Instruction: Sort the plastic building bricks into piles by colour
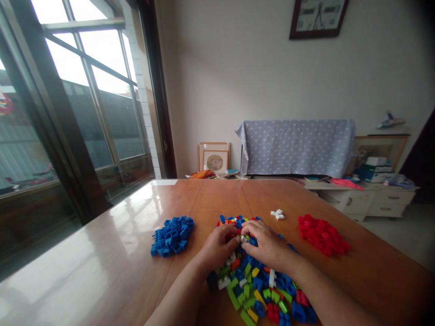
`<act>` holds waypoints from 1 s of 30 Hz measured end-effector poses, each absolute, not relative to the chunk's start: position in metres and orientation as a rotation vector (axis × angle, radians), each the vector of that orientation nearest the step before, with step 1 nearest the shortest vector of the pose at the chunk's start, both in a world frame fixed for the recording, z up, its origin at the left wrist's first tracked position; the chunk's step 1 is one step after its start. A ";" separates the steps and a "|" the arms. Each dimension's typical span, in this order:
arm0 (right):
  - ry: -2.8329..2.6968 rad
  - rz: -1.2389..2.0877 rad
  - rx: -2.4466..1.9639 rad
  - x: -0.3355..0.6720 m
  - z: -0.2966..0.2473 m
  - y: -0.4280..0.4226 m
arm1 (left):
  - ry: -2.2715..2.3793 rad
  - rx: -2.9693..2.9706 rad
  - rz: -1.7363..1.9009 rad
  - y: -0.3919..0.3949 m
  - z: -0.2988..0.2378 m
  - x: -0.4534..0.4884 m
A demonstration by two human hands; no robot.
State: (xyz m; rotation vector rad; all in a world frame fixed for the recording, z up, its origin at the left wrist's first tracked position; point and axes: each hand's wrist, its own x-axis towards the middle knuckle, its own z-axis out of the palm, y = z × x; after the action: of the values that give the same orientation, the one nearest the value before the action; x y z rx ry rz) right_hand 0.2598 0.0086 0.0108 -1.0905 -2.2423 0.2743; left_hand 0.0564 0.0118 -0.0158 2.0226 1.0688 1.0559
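Note:
A mixed heap of coloured toy bricks (258, 285), blue, green, red, yellow and white, lies on the wooden table (112, 262) in front of me. My left hand (219, 246) and my right hand (267, 242) both rest on the far part of this heap. Their fingertips meet in the middle, curled down into the bricks, around a small pale piece. I cannot make out what each hand grips. A pile of only blue bricks (172, 235) sits to the left. A pile of only red bricks (322, 234) sits to the right. A few white bricks (277, 214) lie beyond the heap.
A large window (68, 104) runs along the left. Behind the table stands something covered by a grey dotted cloth (295, 146), with picture frames (213, 157) on the floor and a low white cabinet (367, 199) holding boxes at the right. A clock (317, 17) hangs on the wall.

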 end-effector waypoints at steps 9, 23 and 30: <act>-2.104 0.384 -1.047 0.265 0.007 0.020 | 1.155 2.085 1.064 0.011 -0.012 0.057; -1.043 0.939 -1.049 0.324 0.007 0.067 | 1.301 2.037 1.123 0.012 -0.010 0.054; -0.824 0.781 -1.297 0.375 -0.029 0.098 | 1.324 2.039 1.159 0.014 -0.013 0.050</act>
State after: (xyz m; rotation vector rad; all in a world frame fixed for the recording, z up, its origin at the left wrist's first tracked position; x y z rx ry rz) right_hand 0.3750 0.0979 -0.0285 -1.2972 -0.8238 0.7807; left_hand 0.0503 0.0140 -0.0129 2.0395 1.3235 1.1589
